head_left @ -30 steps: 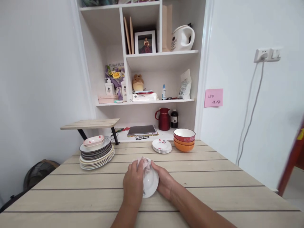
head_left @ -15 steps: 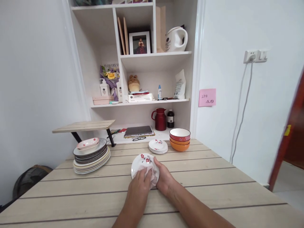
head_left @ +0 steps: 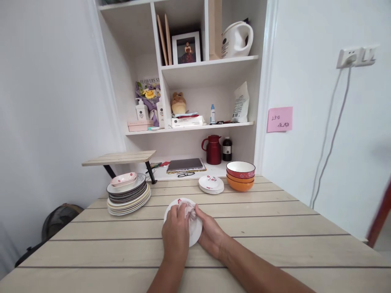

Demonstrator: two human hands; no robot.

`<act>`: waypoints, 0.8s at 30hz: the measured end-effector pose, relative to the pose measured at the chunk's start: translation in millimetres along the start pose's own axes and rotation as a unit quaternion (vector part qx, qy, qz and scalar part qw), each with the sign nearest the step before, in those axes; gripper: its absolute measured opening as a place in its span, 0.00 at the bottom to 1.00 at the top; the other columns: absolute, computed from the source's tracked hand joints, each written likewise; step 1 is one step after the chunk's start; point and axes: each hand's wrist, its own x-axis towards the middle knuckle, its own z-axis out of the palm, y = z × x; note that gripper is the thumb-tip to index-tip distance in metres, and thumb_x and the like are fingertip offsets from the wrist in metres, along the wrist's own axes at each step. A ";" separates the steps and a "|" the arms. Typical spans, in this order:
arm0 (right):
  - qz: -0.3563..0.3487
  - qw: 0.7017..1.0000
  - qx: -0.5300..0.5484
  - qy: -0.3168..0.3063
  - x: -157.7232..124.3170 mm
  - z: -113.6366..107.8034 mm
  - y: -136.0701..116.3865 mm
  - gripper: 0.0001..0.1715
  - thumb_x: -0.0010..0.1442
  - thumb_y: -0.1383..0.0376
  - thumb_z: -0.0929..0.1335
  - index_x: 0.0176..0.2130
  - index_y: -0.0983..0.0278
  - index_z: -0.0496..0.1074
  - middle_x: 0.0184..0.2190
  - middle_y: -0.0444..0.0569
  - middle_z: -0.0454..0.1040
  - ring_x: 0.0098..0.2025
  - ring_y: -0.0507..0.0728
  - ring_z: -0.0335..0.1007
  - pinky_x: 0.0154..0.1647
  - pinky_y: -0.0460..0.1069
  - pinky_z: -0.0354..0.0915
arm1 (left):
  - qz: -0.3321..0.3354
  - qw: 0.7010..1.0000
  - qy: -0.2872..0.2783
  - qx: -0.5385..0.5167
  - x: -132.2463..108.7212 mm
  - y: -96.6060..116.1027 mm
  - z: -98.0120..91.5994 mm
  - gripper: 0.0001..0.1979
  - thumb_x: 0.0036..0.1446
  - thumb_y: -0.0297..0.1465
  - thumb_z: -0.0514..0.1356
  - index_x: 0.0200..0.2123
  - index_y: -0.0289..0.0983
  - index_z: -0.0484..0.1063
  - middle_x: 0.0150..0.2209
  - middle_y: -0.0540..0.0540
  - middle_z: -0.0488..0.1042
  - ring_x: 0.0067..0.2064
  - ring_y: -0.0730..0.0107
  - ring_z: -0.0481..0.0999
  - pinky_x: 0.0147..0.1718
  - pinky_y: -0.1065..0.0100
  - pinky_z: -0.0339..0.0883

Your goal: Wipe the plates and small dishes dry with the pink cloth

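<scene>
With our left hand (head_left: 176,232) we press a crumpled pale cloth (head_left: 190,210) onto a small flowered plate (head_left: 195,232), whose three-o'clock edge our right hand (head_left: 212,236) grips over the worktop (head_left: 259,221). From there, we see stacked small plates (head_left: 211,185) at one o'clock, nested bowls (head_left: 240,179) at two, and a taller plate pile (head_left: 128,199) at ten.

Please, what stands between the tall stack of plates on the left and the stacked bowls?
In the head view, a short stack of small plates stands between the tall stack of plates and the stacked bowls, nearer the bowls.
</scene>
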 end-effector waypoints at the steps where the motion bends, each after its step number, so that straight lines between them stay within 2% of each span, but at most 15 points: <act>1: 0.002 1.000 0.004 0.003 0.0 0.8 -0.6 0.22 0.64 0.55 0.63 0.49 0.68 0.71 0.38 0.52 0.80 0.42 0.58 0.75 0.49 0.51 0.64 | -0.014 1.000 -0.006 0.010 0.2 0.8 -1.1 0.16 0.63 0.32 0.50 0.53 0.41 0.68 0.46 0.43 0.70 0.45 0.63 0.71 0.36 0.67 0.68; 6: 0.014 1.000 0.008 0.010 -1.2 4.5 -4.9 0.24 0.65 0.54 0.60 0.48 0.69 0.71 0.38 0.53 0.80 0.42 0.58 0.75 0.50 0.52 0.64 | -0.058 0.997 -0.039 0.034 1.1 1.4 -5.0 0.17 0.64 0.33 0.48 0.53 0.41 0.67 0.45 0.44 0.69 0.44 0.64 0.71 0.33 0.68 0.65; 11: 0.017 1.000 0.010 0.011 0.8 1.8 -7.0 0.26 0.64 0.52 0.59 0.48 0.68 0.71 0.39 0.54 0.79 0.42 0.59 0.75 0.49 0.53 0.64 | -0.051 0.997 -0.060 0.001 0.9 -0.5 -5.6 0.17 0.64 0.32 0.48 0.53 0.41 0.67 0.47 0.43 0.69 0.45 0.64 0.71 0.32 0.69 0.64; 16: 0.012 1.000 0.015 -0.002 6.8 -9.1 -10.4 0.26 0.64 0.51 0.60 0.47 0.68 0.71 0.39 0.53 0.79 0.40 0.58 0.75 0.47 0.52 0.66 | 0.011 0.994 -0.089 -0.064 -1.0 -0.3 -3.3 0.18 0.62 0.30 0.49 0.54 0.43 0.66 0.49 0.44 0.68 0.47 0.65 0.71 0.37 0.68 0.66; 20: 0.012 0.999 0.013 0.034 9.6 -19.3 -17.4 0.26 0.63 0.50 0.61 0.45 0.69 0.72 0.37 0.53 0.79 0.37 0.57 0.76 0.42 0.50 0.67 | 0.087 0.985 -0.121 -0.091 -3.0 4.1 2.5 0.22 0.59 0.29 0.54 0.57 0.44 0.64 0.53 0.44 0.67 0.51 0.63 0.69 0.44 0.64 0.67; 24: 0.023 0.997 -0.008 0.067 10.5 -25.6 -25.9 0.30 0.59 0.46 0.63 0.44 0.70 0.72 0.35 0.54 0.79 0.36 0.60 0.76 0.38 0.52 0.68 | 0.158 0.971 -0.142 -0.109 -5.0 8.1 5.8 0.24 0.55 0.27 0.57 0.56 0.48 0.66 0.53 0.46 0.66 0.53 0.62 0.67 0.50 0.61 0.65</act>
